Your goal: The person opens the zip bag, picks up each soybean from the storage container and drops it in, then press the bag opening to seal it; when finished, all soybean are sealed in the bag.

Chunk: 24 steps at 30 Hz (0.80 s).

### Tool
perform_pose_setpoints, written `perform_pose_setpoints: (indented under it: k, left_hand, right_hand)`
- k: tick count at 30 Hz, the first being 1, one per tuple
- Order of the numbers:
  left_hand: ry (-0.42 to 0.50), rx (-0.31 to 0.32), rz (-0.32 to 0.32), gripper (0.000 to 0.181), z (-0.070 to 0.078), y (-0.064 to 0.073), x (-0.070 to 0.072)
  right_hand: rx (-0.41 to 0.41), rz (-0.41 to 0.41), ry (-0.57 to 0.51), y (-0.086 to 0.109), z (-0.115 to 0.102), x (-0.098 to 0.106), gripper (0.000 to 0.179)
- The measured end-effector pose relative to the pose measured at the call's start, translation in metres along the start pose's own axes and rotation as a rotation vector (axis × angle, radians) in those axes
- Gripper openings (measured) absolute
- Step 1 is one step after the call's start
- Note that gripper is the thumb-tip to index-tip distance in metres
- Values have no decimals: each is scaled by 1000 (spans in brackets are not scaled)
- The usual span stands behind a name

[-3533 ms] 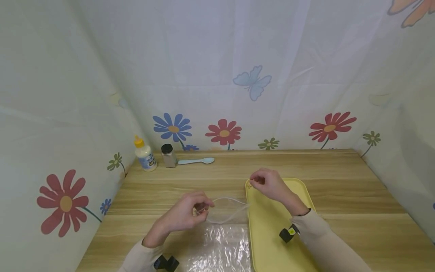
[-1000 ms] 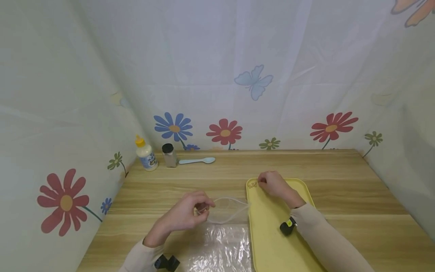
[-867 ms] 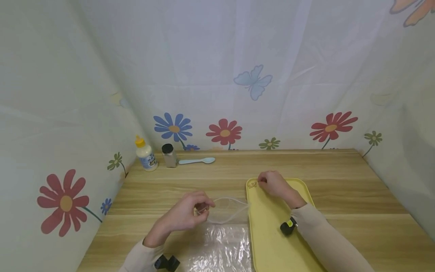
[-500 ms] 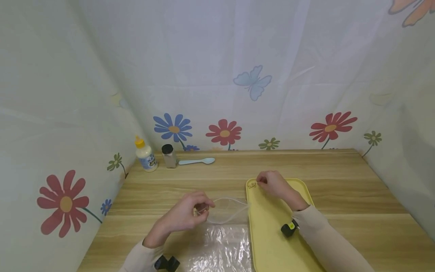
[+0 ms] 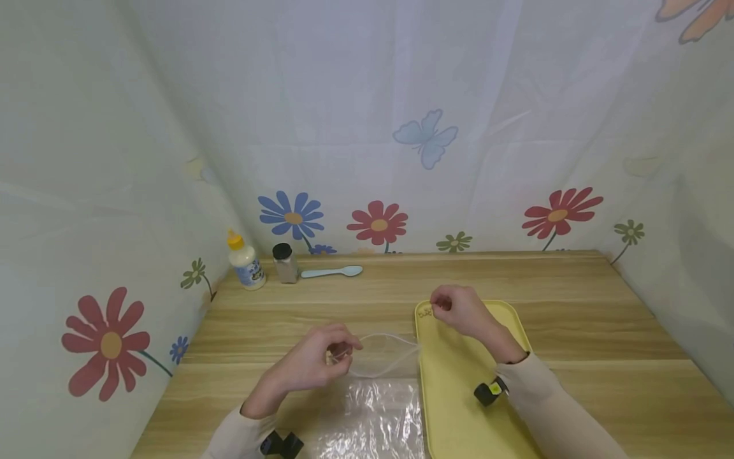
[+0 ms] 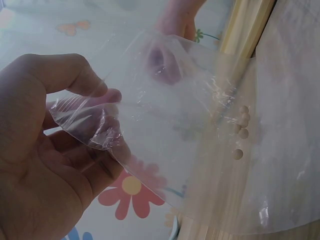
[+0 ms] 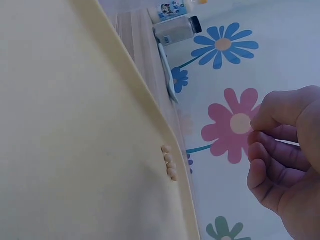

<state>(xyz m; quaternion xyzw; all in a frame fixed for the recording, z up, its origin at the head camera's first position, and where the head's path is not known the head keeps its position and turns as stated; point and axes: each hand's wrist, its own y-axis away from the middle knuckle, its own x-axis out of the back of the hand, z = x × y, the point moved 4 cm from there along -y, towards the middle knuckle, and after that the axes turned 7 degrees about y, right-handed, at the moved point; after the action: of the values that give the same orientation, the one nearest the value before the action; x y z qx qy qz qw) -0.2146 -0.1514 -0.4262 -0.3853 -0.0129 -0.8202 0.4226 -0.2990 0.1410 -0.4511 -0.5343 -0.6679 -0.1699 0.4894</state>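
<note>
My left hand [image 5: 314, 357] pinches the edge of a clear zip bag [image 5: 381, 414] and holds its mouth apart. In the left wrist view several round beige beans, like soybeans, [image 6: 243, 120] show through the plastic bag [image 6: 160, 115]. My right hand [image 5: 463, 313] hovers over the far left corner of a yellow tray [image 5: 459, 389]. Its thumb and forefinger tips meet, with the other fingers curled. In the right wrist view no bean shows between those fingertips [image 7: 257, 125]; a small one could be hidden. Several beans [image 7: 170, 164] lie in the tray's corner.
A yellow-capped bottle [image 5: 248, 264], a black-lidded jar [image 5: 285, 264] and a pale blue spoon [image 5: 332, 272] stand or lie at the table's back left. The tray sits right beside the bag. A flowered curtain [image 5: 344, 127] surrounds the wooden table [image 5: 602, 331].
Since half a second ago my right hand has risen slightly from the tray corner and shifted a little left. My left hand and the bag stay where they were.
</note>
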Motion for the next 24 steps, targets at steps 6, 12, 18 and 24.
perform_pose_setpoints:
  k: [6, 12, 18, 24]
  left_hand:
    - [0, 1, -2, 28, 1, -1, 0]
    - [4, -2, -1, 28, 1, -1, 0]
    - [10, 1, -4, 28, 2, -1, 0]
    - [7, -3, -3, 28, 2, -1, 0]
  right_hand:
    - [50, 70, -36, 6, -14, 10, 5]
    - [105, 142, -68, 15, -25, 19, 6]
    - [160, 190, -97, 22, -34, 26, 7]
    - [206, 218, -124, 26, -43, 28, 9]
